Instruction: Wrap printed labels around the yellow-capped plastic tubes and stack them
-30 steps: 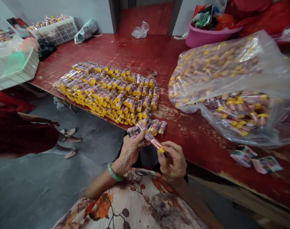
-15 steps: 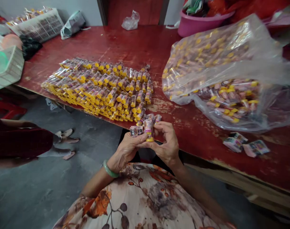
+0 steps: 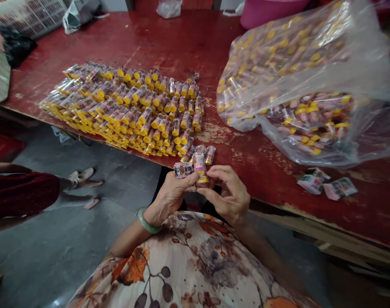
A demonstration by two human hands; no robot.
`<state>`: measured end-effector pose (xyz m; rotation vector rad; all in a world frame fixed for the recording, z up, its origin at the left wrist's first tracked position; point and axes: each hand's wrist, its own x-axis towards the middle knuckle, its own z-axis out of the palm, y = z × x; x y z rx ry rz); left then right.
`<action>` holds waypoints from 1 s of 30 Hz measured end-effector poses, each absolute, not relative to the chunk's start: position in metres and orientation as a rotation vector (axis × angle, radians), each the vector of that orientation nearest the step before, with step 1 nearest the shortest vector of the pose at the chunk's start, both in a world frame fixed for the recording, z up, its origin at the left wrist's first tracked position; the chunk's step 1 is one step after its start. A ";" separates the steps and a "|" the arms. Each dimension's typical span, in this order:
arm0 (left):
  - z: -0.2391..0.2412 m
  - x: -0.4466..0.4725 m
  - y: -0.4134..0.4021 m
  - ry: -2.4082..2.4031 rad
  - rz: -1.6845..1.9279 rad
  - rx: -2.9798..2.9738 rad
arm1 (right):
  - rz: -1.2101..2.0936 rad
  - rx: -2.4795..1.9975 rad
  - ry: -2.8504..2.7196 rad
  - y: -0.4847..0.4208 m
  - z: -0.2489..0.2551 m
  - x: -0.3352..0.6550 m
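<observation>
A small clear tube with a yellow cap and a printed label (image 3: pixel 199 164) stands upright in front of me. My left hand (image 3: pixel 174 192) pinches it under the thumb and also holds a stack of small printed labels (image 3: pixel 182 170) behind the fingers. At the tube's right side, my right hand (image 3: pixel 228 192) has thumb and forefinger curled against its lower part. Just beyond the hands, a few similar tubes (image 3: pixel 210 155) lie at the table edge. A large stacked pile of labelled tubes (image 3: pixel 127 111) spreads to the left, yellow ends mostly toward me.
On the red table (image 3: pixel 195 47), a big clear plastic bag (image 3: pixel 297 77) of tubes lies open at right. Two label bundles (image 3: pixel 340 188) sit near the right edge. A white basket (image 3: pixel 31 19) and black bag (image 3: pixel 16 47) are far left. Another person (image 3: pixel 24 194) stands at left.
The view has tipped downward and shifted slightly. My right hand has moved a little right and its fingers have loosened around the tube; my left hand keeps its hold.
</observation>
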<state>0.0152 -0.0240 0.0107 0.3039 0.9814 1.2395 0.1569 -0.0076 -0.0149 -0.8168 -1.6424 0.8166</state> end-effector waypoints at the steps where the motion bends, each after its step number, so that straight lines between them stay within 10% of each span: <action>1: 0.012 0.015 -0.024 0.976 1.242 0.307 | 0.753 -0.815 -1.663 -0.009 -0.013 0.158; 30: 0.004 0.024 -0.030 0.993 1.245 0.339 | -0.027 -0.875 -1.807 -0.017 -0.025 0.153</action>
